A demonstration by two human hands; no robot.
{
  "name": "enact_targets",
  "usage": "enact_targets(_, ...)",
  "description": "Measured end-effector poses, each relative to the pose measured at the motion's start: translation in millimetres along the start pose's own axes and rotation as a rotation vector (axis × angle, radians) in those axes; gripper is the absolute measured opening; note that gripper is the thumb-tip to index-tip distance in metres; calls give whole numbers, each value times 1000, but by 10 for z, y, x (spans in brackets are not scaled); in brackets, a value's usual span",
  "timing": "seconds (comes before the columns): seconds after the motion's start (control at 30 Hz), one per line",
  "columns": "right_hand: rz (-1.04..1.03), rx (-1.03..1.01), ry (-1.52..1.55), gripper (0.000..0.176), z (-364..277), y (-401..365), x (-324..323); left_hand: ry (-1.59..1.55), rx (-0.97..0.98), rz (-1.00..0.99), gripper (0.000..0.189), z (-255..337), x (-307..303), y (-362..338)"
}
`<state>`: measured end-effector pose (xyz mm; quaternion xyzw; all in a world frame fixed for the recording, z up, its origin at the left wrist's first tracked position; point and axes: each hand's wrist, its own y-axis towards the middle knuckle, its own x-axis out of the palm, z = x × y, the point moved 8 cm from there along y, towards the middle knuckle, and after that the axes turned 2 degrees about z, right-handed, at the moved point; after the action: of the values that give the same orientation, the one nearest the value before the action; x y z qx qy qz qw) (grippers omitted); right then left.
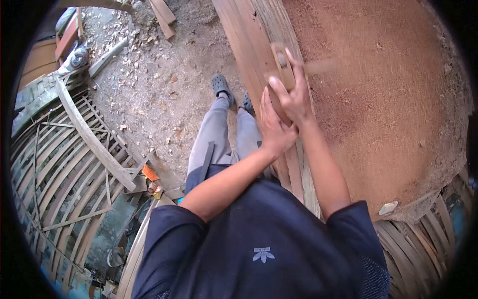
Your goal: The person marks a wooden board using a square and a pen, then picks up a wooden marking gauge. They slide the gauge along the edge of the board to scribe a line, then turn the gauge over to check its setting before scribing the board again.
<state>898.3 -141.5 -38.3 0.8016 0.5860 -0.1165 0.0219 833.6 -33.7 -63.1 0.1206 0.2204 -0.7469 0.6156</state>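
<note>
A wooden hand plane lies on a long curved plank, its length running along the wood. My right hand grips the plane's body from the right, with the forefinger stretched forward along its side. Close behind it, my left hand is wrapped around the rear part of the plane, near my right wrist. A blurred bar sticks out to the right of the plane. The palms and the plane's underside are hidden.
Brown sawdust-like ground spreads right of the plank. My shoes stand on chip-strewn ground to its left. Farther left is a ribbed wooden frame with a curved beam. An orange object lies near the beam's end.
</note>
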Motion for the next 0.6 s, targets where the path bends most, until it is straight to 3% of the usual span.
enact_targets(0.1,-34,55,49,71,84,-3,-5,-39,13,6,101,39,-11,38)
enact_targets(0.17,-27,-74,-101,73,-36,77,-7,-68,-15,-4,100,46,14,63)
enact_targets(0.3,-22,-54,-86,74,-38,-19,-15,-46,14,-1,100,49,-25,78)
enact_targets(0.43,-45,92,1,75,-3,74,6,-46,7,19,102,71,-11,40)
enact_targets(0.5,-28,-47,-85,76,-37,44,1,-41,34,0,104,52,-8,29)
enact_targets(0.6,-17,-83,-89,74,-46,136,34,-32,41,-5,107,42,-8,63)
